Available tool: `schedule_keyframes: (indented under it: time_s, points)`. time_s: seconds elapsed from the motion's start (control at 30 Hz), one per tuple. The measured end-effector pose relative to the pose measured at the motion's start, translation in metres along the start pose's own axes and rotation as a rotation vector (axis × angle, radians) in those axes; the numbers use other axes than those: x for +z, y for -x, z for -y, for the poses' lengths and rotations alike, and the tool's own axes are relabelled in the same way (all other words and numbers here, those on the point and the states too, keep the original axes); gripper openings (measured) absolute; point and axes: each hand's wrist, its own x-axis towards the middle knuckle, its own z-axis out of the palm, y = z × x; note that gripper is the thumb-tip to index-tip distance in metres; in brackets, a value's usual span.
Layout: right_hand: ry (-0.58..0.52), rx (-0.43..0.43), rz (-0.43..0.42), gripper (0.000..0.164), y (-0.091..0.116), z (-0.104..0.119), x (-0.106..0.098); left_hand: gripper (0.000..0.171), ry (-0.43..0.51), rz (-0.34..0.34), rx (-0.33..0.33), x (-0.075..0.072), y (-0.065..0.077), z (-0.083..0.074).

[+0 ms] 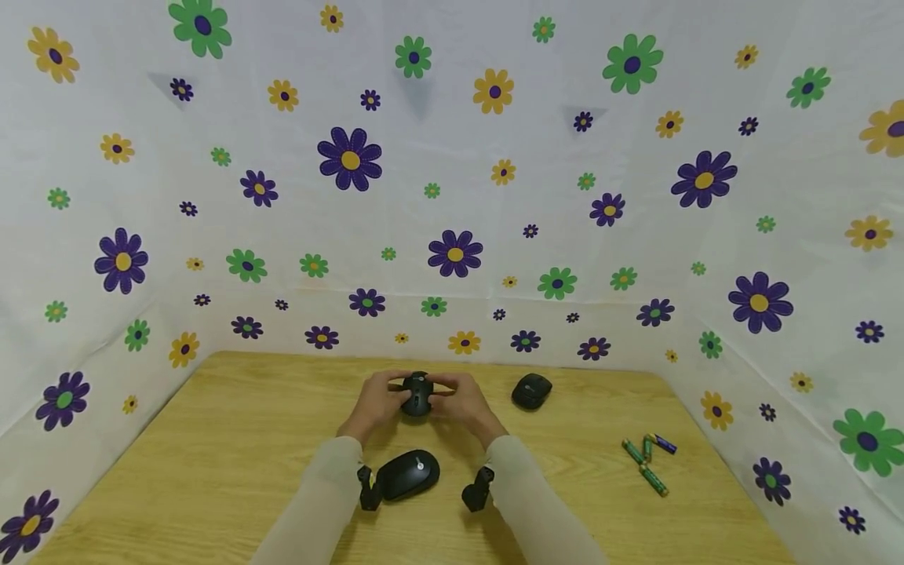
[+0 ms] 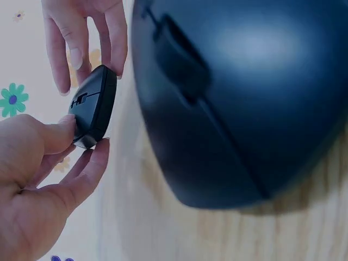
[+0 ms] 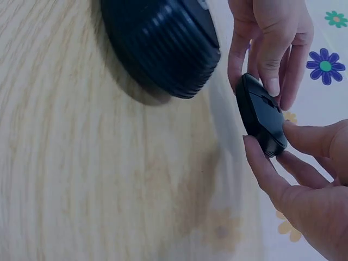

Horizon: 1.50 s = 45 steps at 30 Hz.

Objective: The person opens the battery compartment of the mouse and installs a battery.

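Both hands hold a small black computer mouse (image 1: 417, 396) between them at the far middle of the table, its buttons and scroll wheel facing up. My left hand (image 1: 380, 402) pinches one side, thumb on top and fingers underneath, as the left wrist view shows. From the other side my right hand (image 3: 310, 168) grips it with thumb and fingertips. In the left wrist view the mouse (image 2: 92, 109) is tilted. Nearer the body, between the forearms, a larger black mouse (image 1: 408, 475) lies on the table; its ribbed end (image 3: 168, 49) shows in the right wrist view.
Another black mouse (image 1: 532, 391) lies to the right of the hands. Several batteries (image 1: 653, 480), green and one blue, are scattered at the table's right. White flowered cloth (image 1: 452, 196) encloses the wooden table (image 1: 233, 447) at the back and sides. Each wrist wears a black camera (image 1: 478, 490).
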Motion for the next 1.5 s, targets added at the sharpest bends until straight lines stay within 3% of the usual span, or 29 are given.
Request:
schedule_keyframes:
  time_s: [0.37,0.9,1.3,1.5]
  points:
    - [0.045,-0.077,-0.125,0.043,0.009,0.005,-0.004,0.042,0.037,-0.049,0.119,-0.001,0.004,-0.021]
    - [0.005,-0.140,-0.216,0.049,0.025,0.013,-0.014,0.044,0.081,-0.069,0.137,-0.003,0.013,-0.036]
    - [-0.089,-0.143,-0.227,0.044,0.032,0.019,-0.015,0.047,0.106,-0.086,0.154,0.003,0.017,-0.034]
    - [-0.144,-0.140,-0.236,0.043,0.032,0.021,-0.014,0.049,0.144,-0.057,0.138,0.009,0.016,-0.034]
